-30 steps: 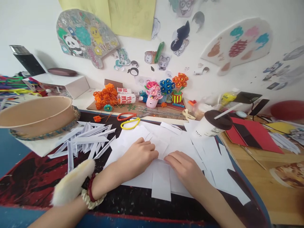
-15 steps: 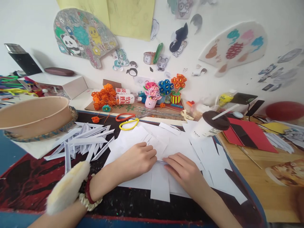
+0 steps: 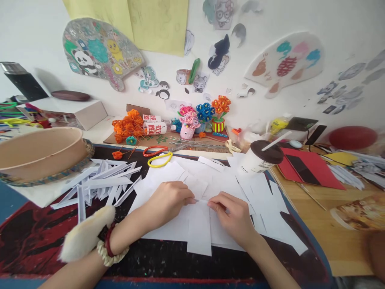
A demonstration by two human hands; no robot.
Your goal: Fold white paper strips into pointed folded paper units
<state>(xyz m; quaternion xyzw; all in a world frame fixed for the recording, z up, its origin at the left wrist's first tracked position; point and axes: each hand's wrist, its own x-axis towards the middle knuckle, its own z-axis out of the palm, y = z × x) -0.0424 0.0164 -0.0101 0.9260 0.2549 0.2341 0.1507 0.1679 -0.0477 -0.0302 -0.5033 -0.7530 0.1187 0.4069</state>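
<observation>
Between my two hands runs a narrow white paper strip (image 3: pixel 201 200), pinched at both ends. My left hand (image 3: pixel 170 202) is closed on its left end, thumb and fingers together. The right end sits between the thumb and forefinger of my right hand (image 3: pixel 233 216). Under the strip, a flat white paper piece (image 3: pixel 199 235) lies over larger white sheets (image 3: pixel 168 224) and reaches past their near edge. To the left is a heap of folded paper strips (image 3: pixel 104 180). A furry white pad and scrunchies (image 3: pixel 112 249) are around my left wrist.
Scissors with red and yellow handles (image 3: pixel 159 159) lie beyond the paper. A lidded cup with a straw (image 3: pixel 261 158) stands at the right, a round tan basket (image 3: pixel 42 154) at the left. Flower pots (image 3: pixel 218 125) line the wall; a red folder (image 3: pixel 309 170) lies far right.
My hands have changed their hold: the right fingers have curled from flat into a pinch, and the left thumb and fingers now point forward along the strip. The whole view has shifted slightly.
</observation>
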